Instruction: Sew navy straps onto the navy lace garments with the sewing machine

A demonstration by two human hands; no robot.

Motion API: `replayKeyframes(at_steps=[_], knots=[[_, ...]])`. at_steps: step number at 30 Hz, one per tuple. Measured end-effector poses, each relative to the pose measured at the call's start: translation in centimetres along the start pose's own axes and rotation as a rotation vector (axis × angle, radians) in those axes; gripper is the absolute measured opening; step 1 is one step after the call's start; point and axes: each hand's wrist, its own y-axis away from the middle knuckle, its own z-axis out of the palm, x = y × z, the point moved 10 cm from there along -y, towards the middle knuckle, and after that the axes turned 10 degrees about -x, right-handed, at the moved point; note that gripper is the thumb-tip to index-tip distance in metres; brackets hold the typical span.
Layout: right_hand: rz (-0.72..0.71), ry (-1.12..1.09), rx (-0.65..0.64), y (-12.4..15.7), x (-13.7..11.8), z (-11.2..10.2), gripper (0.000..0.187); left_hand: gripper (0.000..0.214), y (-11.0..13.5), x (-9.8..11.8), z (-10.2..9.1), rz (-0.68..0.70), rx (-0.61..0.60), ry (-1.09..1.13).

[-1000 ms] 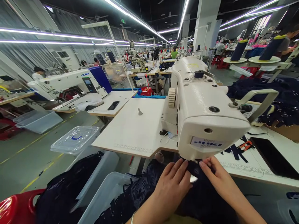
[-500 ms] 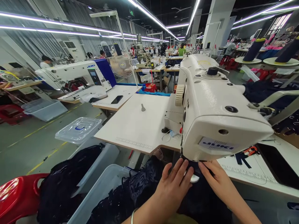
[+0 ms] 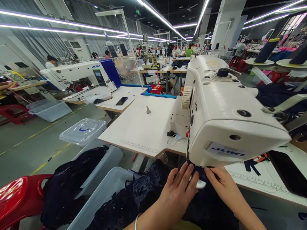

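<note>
My left hand (image 3: 178, 190) lies flat, fingers spread, on dark navy lace fabric (image 3: 144, 198) just under the head of a white JUKI sewing machine (image 3: 223, 115). My right hand (image 3: 219, 183) presses the same fabric from the right, its fingers stretched toward the needle area, which the machine head hides. A small white tab (image 3: 200, 183) shows between the two hands. The fabric trails down to the left into a translucent plastic bin (image 3: 105, 195).
The white sewing table (image 3: 144, 127) extends left of the machine. A second dark fabric pile (image 3: 69, 182) sits by a red stool (image 3: 16, 198). A clear bin lid (image 3: 82, 130) lies on the floor. A black phone (image 3: 289, 169) and orange snips (image 3: 261, 158) rest at right. Other workers sit far off.
The view has shifted slightly right and closer to the machine. Both hands stay on the fabric under the machine head, nudged a little forward.
</note>
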Motion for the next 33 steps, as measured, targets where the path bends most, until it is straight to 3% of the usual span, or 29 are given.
replayKeyframes(at_steps=[8, 24, 33], knots=[[0.033, -0.02, -0.03, 0.0, 0.2, 0.0, 0.035, 0.04, 0.0, 0.0, 0.3, 0.009, -0.031, 0.005], [0.027, 0.019, 0.031, -0.2, 0.5, 0.1, 0.034, 0.041, 0.3, 0.2, 0.0, 0.001, -0.002, -0.03], [0.042, -0.078, 0.043, -0.2, 3.3, 1.3, 0.03, 0.041, 0.5, -0.4, -0.5, -0.059, 0.048, -0.038]])
